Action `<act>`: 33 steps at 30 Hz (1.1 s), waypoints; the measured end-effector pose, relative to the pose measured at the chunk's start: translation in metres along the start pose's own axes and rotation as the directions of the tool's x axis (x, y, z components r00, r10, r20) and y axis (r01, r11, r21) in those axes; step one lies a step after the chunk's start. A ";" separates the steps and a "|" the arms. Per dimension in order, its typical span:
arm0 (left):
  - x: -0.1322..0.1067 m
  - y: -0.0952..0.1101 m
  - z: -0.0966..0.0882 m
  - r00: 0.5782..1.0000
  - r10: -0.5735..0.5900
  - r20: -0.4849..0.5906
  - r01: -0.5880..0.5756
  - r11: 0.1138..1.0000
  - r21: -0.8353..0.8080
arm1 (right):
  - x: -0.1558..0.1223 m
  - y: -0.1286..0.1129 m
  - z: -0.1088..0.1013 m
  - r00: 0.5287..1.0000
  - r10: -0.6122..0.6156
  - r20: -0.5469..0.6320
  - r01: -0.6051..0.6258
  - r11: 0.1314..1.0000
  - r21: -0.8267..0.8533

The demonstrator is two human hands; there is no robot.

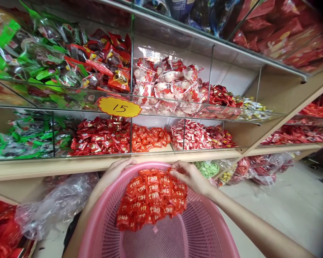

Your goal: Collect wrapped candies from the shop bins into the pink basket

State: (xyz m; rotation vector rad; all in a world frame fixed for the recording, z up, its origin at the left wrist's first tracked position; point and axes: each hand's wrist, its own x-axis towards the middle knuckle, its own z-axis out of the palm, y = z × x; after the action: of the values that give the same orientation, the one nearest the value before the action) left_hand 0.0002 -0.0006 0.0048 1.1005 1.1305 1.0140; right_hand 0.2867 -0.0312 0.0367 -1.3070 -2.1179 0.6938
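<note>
A pink plastic basket (204, 222) with mesh sides stands in front of me, below the shelf edge. Against its far wall lies a block of small red candy packets (153, 197) with pale lettering, set in close rows that look joined together. My right hand (190, 175) reaches over the rim from the right, its fingers curled closed on the upper right corner of the packets. On the far left of the rim is my left hand (120, 168), its arm running along the outside of the basket and its fingers bent over the edge; its fingertips are partly hidden.
Glass-fronted shelves (177, 156) of wrapped sweets rise ahead, with a yellow price tag (119, 107) marked 15. Loose red-orange packets (148, 138) lie in a lower compartment. Clear plastic bags (61, 200) sit below at left; bagged sweets (258, 168) rest on the floor at right.
</note>
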 end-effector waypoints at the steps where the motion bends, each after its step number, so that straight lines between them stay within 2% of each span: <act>1: 0.000 0.000 0.000 1.000 -0.004 0.000 0.004 1.000 -0.003 | 0.000 0.001 -0.002 1.000 0.010 -0.022 -0.010 1.000 -0.005; 5: -0.001 0.002 0.001 1.000 -0.002 0.002 0.002 1.000 -0.007 | -0.003 0.004 -0.012 0.992 0.055 -0.117 -0.074 0.983 -0.169; 7: -0.002 0.002 0.002 1.000 0.001 0.001 -0.001 1.000 -0.005 | -0.005 0.005 -0.014 0.991 0.071 -0.111 -0.094 0.971 -0.220; 10: -0.002 0.001 0.002 1.000 0.003 -0.008 -0.003 1.000 0.002 | -0.005 0.004 -0.010 0.996 0.064 -0.058 -0.075 0.977 -0.201; 15: 0.000 0.002 0.000 1.000 0.013 -0.009 -0.013 1.000 0.022 | 0.013 -0.010 0.010 0.997 -0.073 0.000 0.072 0.974 -0.214; 20: 0.001 0.003 -0.001 0.999 0.028 -0.017 -0.027 0.998 0.055 | 0.035 -0.016 0.028 0.959 -0.262 0.113 0.284 0.898 -0.334; 24: 0.000 0.001 -0.001 0.999 0.036 -0.028 -0.035 0.998 0.053 | 0.036 -0.008 0.036 0.953 -0.282 0.108 0.301 0.864 -0.403; 29: 0.000 0.000 -0.001 0.999 0.032 -0.017 -0.032 0.998 0.045 | 0.034 -0.011 0.027 0.954 -0.297 0.051 0.294 0.881 -0.370; 33: 0.001 0.000 -0.001 1.000 0.016 -0.021 -0.015 0.999 0.037 | 0.061 -0.020 0.010 0.947 -0.320 -0.034 0.293 0.902 -0.316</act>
State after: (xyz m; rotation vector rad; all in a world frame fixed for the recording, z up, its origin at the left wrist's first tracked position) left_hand -0.0010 0.0008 0.0047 1.1313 1.1632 1.0229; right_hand 0.2444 0.0150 0.0536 -1.0895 -2.3555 0.1757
